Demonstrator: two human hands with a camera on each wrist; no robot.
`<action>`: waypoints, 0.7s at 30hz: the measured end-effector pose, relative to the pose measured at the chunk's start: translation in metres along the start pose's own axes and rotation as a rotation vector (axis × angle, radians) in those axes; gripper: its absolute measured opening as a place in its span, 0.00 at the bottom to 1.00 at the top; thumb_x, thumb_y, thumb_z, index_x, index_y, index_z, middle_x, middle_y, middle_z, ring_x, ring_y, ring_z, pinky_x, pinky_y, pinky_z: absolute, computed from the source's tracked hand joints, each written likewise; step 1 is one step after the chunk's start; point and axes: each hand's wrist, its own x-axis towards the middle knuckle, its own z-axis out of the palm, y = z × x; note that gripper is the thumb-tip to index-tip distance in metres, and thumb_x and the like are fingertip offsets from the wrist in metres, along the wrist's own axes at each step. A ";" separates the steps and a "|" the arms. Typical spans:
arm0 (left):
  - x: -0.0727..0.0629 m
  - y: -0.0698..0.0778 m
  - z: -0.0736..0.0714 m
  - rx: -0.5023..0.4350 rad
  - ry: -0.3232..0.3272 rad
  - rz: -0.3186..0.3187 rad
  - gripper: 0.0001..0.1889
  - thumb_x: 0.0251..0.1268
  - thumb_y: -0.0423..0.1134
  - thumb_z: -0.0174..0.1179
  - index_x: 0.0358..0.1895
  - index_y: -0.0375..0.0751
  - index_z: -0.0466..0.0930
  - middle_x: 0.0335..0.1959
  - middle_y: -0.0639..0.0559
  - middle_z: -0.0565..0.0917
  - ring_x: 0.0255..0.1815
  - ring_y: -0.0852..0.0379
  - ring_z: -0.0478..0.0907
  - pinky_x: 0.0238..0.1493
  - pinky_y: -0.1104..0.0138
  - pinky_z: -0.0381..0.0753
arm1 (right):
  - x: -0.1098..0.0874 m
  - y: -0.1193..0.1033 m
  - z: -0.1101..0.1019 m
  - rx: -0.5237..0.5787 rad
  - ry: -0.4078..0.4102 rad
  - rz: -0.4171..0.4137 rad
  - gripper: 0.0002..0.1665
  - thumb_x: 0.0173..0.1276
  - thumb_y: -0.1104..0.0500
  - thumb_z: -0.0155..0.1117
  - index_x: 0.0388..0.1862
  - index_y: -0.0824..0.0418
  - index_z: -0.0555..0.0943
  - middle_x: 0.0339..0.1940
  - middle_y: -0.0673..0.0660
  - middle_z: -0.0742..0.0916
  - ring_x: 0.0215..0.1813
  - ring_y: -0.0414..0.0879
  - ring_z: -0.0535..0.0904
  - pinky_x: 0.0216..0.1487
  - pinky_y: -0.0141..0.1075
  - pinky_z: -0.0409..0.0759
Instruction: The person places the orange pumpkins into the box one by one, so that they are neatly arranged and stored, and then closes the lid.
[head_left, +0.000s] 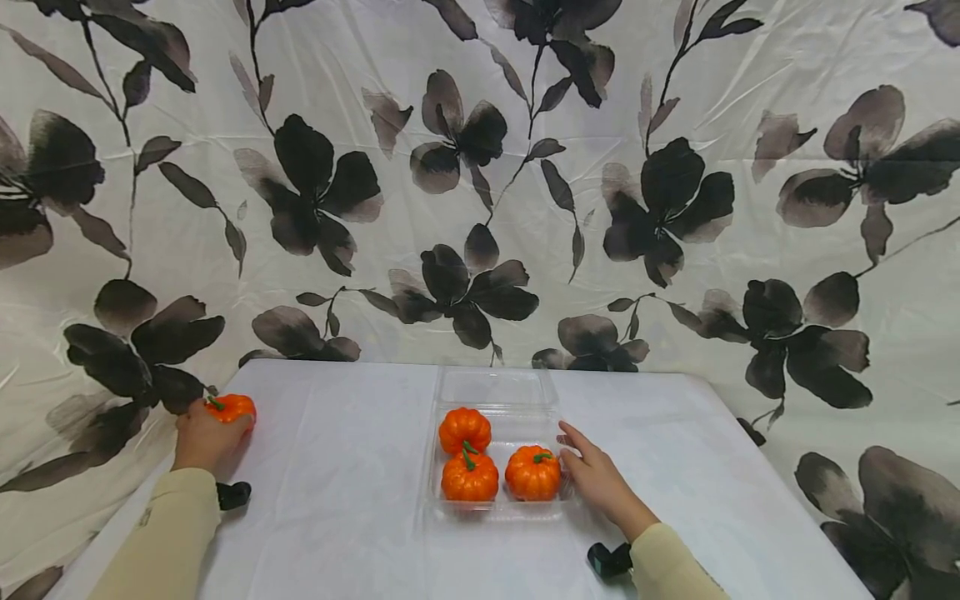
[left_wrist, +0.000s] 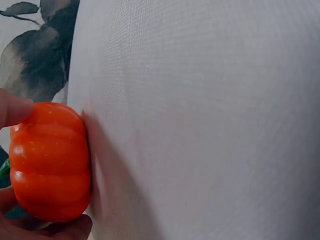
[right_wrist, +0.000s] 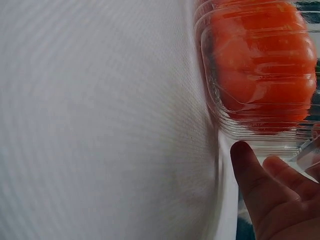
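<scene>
At the table's far left, my left hand (head_left: pixel 204 442) grips a small orange pumpkin (head_left: pixel 236 407) with a green stem. The left wrist view has this pumpkin (left_wrist: pixel 52 162) close to the white cloth, thumb on one side and fingers on the other. A clear plastic container (head_left: pixel 495 514) lies with its lid (head_left: pixel 491 387) folded back, holding three similar pumpkins: two at its left, one pumpkin (head_left: pixel 533 473) at its right. Beside the container's right wall rests my right hand (head_left: pixel 600 482), fingers loosely extended. In the right wrist view the fingertips are right at the ribbed plastic wall (right_wrist: pixel 270 135).
A white cloth (head_left: pixel 337 483) covers the table. Behind it hangs a pale curtain (head_left: pixel 570 242) with dark flowers. Each wrist wears a black camera mount, such as the right mount (head_left: pixel 609 560).
</scene>
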 end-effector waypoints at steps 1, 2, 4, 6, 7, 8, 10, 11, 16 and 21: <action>0.000 0.000 0.000 -0.006 0.003 0.003 0.50 0.64 0.50 0.54 0.73 0.22 0.32 0.67 0.16 0.46 0.66 0.22 0.52 0.69 0.36 0.57 | 0.000 0.000 0.000 -0.003 -0.002 0.000 0.31 0.76 0.54 0.47 0.77 0.51 0.59 0.69 0.60 0.75 0.66 0.62 0.74 0.66 0.59 0.70; 0.000 0.000 0.000 -0.010 0.005 0.006 0.50 0.64 0.50 0.54 0.73 0.22 0.32 0.67 0.17 0.46 0.66 0.23 0.52 0.69 0.36 0.57 | 0.000 0.000 0.000 -0.004 -0.002 0.000 0.31 0.76 0.54 0.47 0.77 0.51 0.59 0.69 0.60 0.75 0.66 0.62 0.74 0.66 0.59 0.70; 0.000 0.000 -0.001 -0.018 0.012 0.017 0.50 0.64 0.50 0.55 0.73 0.22 0.34 0.67 0.17 0.45 0.66 0.22 0.53 0.69 0.36 0.58 | 0.001 0.000 0.000 -0.006 -0.001 0.000 0.31 0.76 0.54 0.47 0.77 0.51 0.59 0.69 0.60 0.75 0.66 0.62 0.74 0.66 0.59 0.70; -0.001 0.000 -0.001 -0.025 0.012 0.022 0.50 0.63 0.50 0.56 0.73 0.22 0.35 0.67 0.19 0.44 0.65 0.23 0.53 0.69 0.36 0.58 | 0.001 -0.001 0.000 -0.009 0.000 -0.003 0.31 0.76 0.55 0.47 0.77 0.51 0.59 0.69 0.61 0.75 0.66 0.62 0.74 0.66 0.59 0.69; -0.001 0.000 -0.001 -0.026 0.012 0.025 0.50 0.63 0.50 0.56 0.72 0.22 0.36 0.67 0.19 0.44 0.64 0.23 0.53 0.68 0.36 0.59 | 0.001 -0.001 0.000 -0.009 0.001 -0.004 0.31 0.76 0.55 0.47 0.77 0.51 0.59 0.69 0.61 0.75 0.66 0.62 0.74 0.66 0.59 0.69; -0.002 0.001 -0.001 -0.026 0.011 0.028 0.49 0.62 0.49 0.57 0.72 0.22 0.36 0.67 0.20 0.44 0.64 0.23 0.54 0.68 0.36 0.59 | 0.001 0.000 0.000 -0.009 0.001 -0.004 0.31 0.76 0.55 0.47 0.77 0.51 0.59 0.69 0.61 0.75 0.66 0.62 0.74 0.66 0.59 0.69; -0.003 0.003 -0.001 -0.030 0.007 0.045 0.50 0.61 0.48 0.58 0.73 0.23 0.37 0.68 0.20 0.43 0.64 0.23 0.54 0.68 0.36 0.60 | 0.001 0.000 0.000 -0.009 0.001 -0.005 0.31 0.76 0.54 0.47 0.77 0.51 0.59 0.69 0.61 0.75 0.65 0.62 0.74 0.66 0.59 0.70; -0.003 0.004 -0.001 -0.029 0.005 0.056 0.49 0.60 0.48 0.58 0.73 0.23 0.37 0.68 0.20 0.43 0.63 0.24 0.54 0.67 0.36 0.61 | 0.001 0.000 0.000 -0.010 0.001 -0.005 0.31 0.76 0.54 0.47 0.77 0.51 0.59 0.69 0.61 0.75 0.65 0.62 0.74 0.66 0.59 0.70; -0.003 0.009 0.001 -0.051 -0.019 0.109 0.50 0.60 0.48 0.59 0.74 0.26 0.37 0.68 0.21 0.40 0.63 0.24 0.54 0.66 0.35 0.62 | 0.001 0.000 0.000 -0.005 0.002 0.004 0.31 0.76 0.54 0.46 0.77 0.51 0.59 0.69 0.60 0.75 0.66 0.61 0.74 0.65 0.58 0.71; -0.005 0.013 0.006 -0.083 -0.047 0.121 0.50 0.59 0.48 0.62 0.75 0.30 0.38 0.69 0.22 0.42 0.64 0.24 0.53 0.65 0.35 0.63 | 0.001 0.001 0.001 -0.007 -0.001 0.003 0.31 0.76 0.54 0.46 0.77 0.51 0.58 0.69 0.60 0.75 0.66 0.61 0.74 0.65 0.58 0.71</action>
